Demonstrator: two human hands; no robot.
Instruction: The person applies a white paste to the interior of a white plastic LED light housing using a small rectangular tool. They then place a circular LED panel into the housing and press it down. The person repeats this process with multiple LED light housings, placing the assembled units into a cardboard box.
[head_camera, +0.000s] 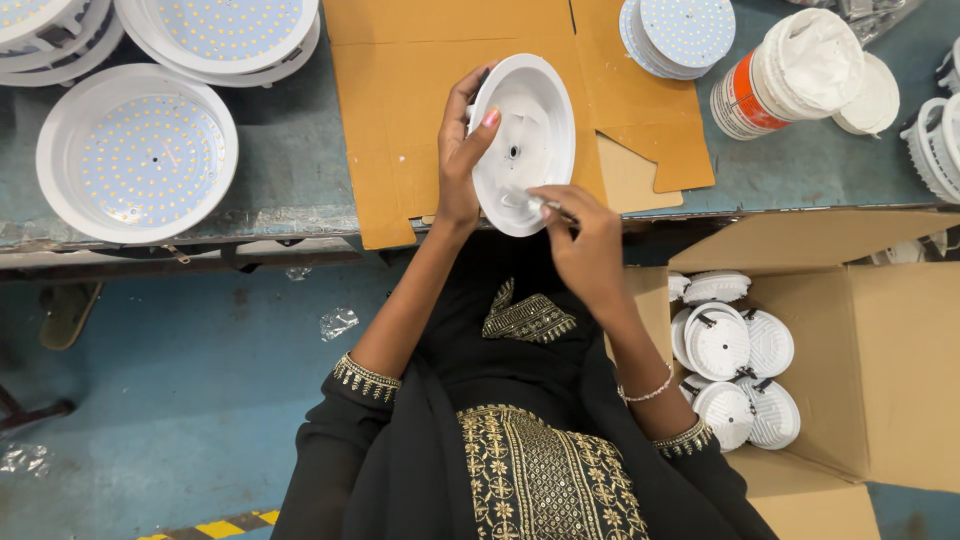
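Over the cardboard sheet (420, 100) on the counter (280, 180), the left hand (458, 160) holds a white round lamp housing (525, 130) tilted up on edge, thumb hooked over its rim and fingers closed behind it, hollow side toward the person. The right hand (585, 245) is pinched shut on a thin tool (550, 207), seemingly a small brush or applicator, its tip touching the inner wall near the lower rim. An open tub of white paste (790, 70) stands well apart on the counter at upper right, beside a stack of LED discs (675, 35). Finished-looking housings with LED boards (135, 155) lie at upper left; a carton (880, 340) by the right elbow holds more white housings (730, 350). Judgement: the step in hand appears to be spreading paste inside the housing. The next move likely calls for steady support from the left hand and even coverage around the centre hole.
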